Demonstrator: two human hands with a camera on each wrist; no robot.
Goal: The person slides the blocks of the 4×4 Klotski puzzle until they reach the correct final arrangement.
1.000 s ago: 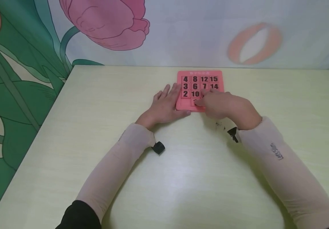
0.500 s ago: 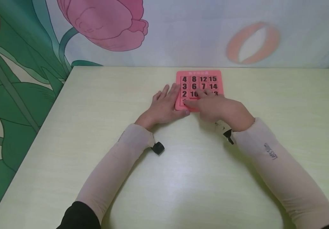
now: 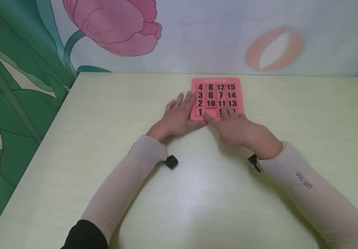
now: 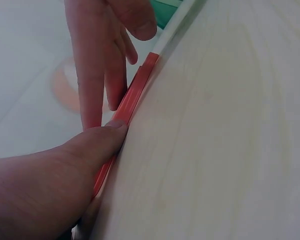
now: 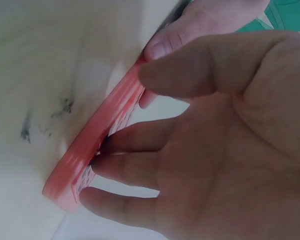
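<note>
A red number sliding puzzle (image 3: 217, 80) lies flat near the table's far edge, its bottom row showing a gap right of tile 1 (image 3: 200, 112). My left hand (image 3: 177, 119) lies along its left side, fingers straight. The left thumb (image 4: 97, 142) rests on the puzzle's near edge in the left wrist view. My right hand (image 3: 241, 131) reaches over the near right part with extended fingers, covering parts of the two right bottom tiles. One fingertip is by the gap. In the right wrist view, the right hand's fingers (image 5: 135, 167) are spread at the puzzle's edge (image 5: 97, 130).
The pale wooden table (image 3: 179, 207) stretches around the puzzle. Behind it hangs a cloth (image 3: 197, 38) printed with flowers and leaves. Dark marks (image 5: 50, 120) spot the tabletop in the right wrist view. Light sleeves cover both forearms.
Tile 1 has slid left along the bottom row into the corner, pushed by a right finger. Since then, the right hand has drawn back toward the near edge, uncovering it. The left hand stays put.
</note>
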